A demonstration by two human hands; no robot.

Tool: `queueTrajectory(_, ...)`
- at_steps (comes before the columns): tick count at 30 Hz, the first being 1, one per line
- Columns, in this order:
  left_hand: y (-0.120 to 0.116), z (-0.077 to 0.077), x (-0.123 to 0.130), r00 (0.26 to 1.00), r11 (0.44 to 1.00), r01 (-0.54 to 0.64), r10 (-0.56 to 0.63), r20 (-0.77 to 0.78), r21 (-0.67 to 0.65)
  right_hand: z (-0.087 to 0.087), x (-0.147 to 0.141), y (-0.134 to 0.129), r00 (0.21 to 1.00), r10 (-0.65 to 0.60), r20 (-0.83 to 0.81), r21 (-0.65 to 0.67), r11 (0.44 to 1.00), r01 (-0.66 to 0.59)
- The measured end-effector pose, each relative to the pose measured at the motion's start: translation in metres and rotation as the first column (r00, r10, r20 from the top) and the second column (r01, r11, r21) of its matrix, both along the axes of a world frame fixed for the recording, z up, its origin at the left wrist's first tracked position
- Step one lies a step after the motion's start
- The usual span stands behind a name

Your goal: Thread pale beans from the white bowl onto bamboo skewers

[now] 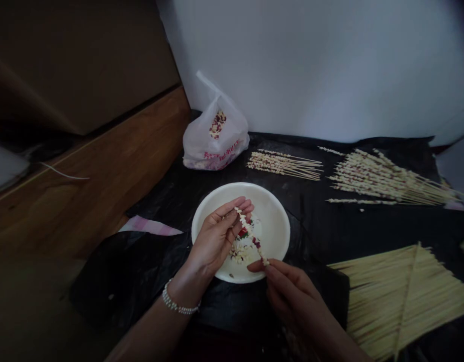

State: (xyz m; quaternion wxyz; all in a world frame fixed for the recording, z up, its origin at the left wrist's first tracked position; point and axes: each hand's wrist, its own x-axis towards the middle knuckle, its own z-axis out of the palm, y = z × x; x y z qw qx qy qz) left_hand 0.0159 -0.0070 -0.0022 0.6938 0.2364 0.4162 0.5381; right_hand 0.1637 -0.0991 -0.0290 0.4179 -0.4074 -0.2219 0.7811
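Observation:
A skewer (250, 231) threaded with small cream and dark red pieces slants over a white basin (279, 221). My left hand (218, 234), with a beaded bracelet on its wrist, pinches the upper end of the skewer between thumb and fingers. Lower right, my right hand (290, 286) grips the other end near the basin's front rim. Loose cream pieces (240, 253) lie in the bottom of the basin, partly hidden by my left hand.
Behind the basin stands a white plastic bag (216, 138). Threaded skewers lie in a small bunch (280, 164) and a larger pile (382, 178) at the back right. Bare sticks (401, 296) spread at the front right. Black sheeting (307, 226) covers the surface.

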Motion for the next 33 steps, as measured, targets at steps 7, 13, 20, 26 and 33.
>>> queueTrajectory(7,-0.0011,0.0007,0.0010,1.000,0.999,0.015,-0.015,0.009,0.035,0.0025,0.0012,0.0001,0.999,0.021,0.032,0.005,1.000,-0.021)
queueTrajectory(13,-0.0010,0.0024,0.0000,0.999,1.000,0.023,-0.023,0.032,-0.001,0.0002,0.0008,0.0002,1.000,0.014,0.026,0.005,1.000,-0.014)
queueTrajectory(20,0.0007,0.0039,0.0000,0.999,0.998,0.035,-0.034,0.024,-0.042,0.0013,-0.0003,-0.0010,0.999,-0.007,0.033,0.007,1.000,0.007)
queueTrajectory(26,0.0004,0.0057,0.0005,0.999,0.998,0.037,-0.036,0.031,-0.051,0.0001,-0.0008,0.0007,1.000,0.000,0.018,0.000,1.000,0.000)
queueTrajectory(33,-0.0017,0.0009,-0.0004,0.999,0.999,0.051,-0.051,-0.007,0.007,0.0007,0.0004,-0.0002,1.000,-0.001,0.014,0.007,1.000,0.001)
